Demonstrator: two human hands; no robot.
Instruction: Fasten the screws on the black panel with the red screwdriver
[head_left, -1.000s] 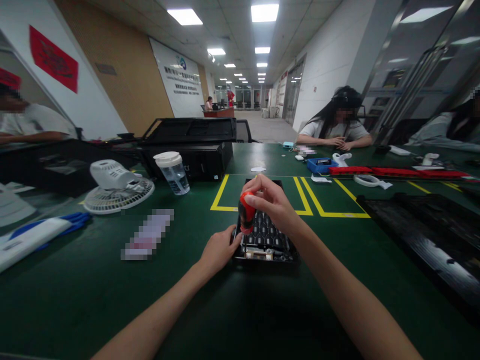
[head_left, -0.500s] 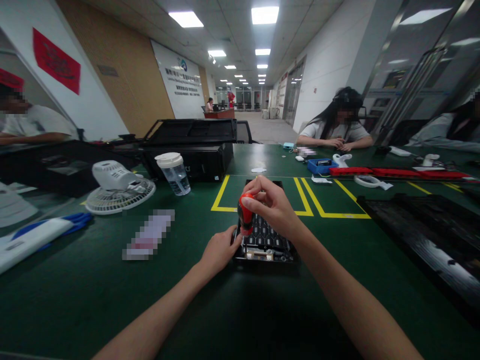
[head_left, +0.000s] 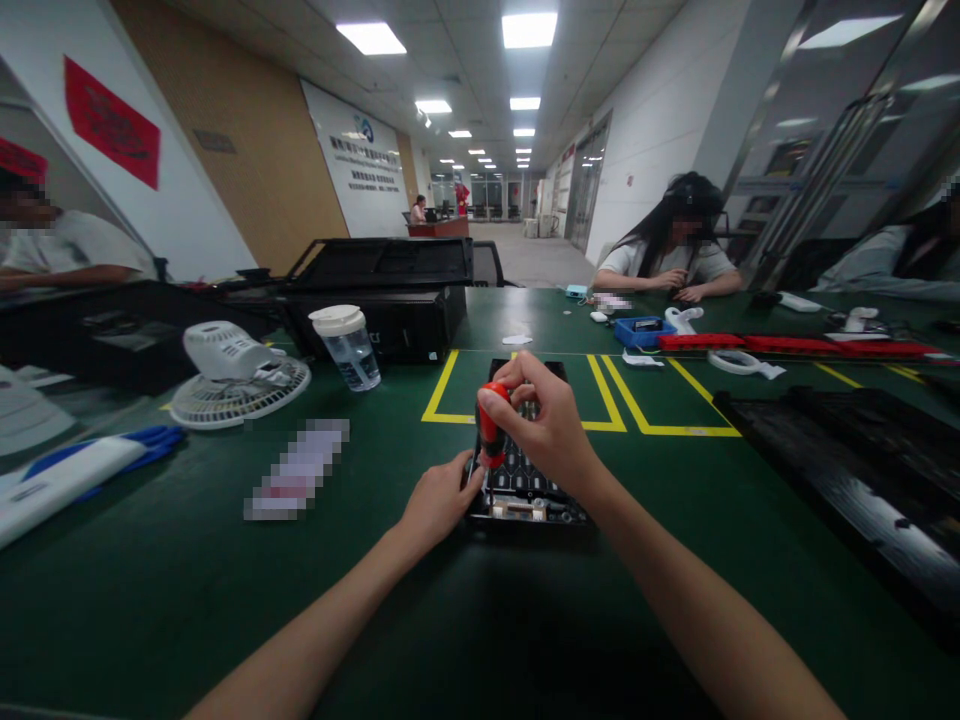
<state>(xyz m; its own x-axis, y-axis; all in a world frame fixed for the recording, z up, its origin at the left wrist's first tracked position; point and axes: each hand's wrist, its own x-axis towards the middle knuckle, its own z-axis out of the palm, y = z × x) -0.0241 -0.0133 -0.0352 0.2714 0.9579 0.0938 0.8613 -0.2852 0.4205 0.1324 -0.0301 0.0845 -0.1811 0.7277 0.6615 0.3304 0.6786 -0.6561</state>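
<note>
Gripping red-black screwdriver [head_left: 493, 425] in curled right hand [head_left: 546, 415], at seven o'clock on black case [head_left: 529, 468], twelve o'clock ahead. Bracing edge with half-curled left hand [head_left: 441, 495], hold unclear. Keep shaft upright.

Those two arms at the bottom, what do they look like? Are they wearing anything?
The left arm and right arm are a person's bare forearms, slim at the wrist, with no sleeves in view. The left grip and right grip are human hands without gloves. I can't see any watch, bracelet or markings.
</note>
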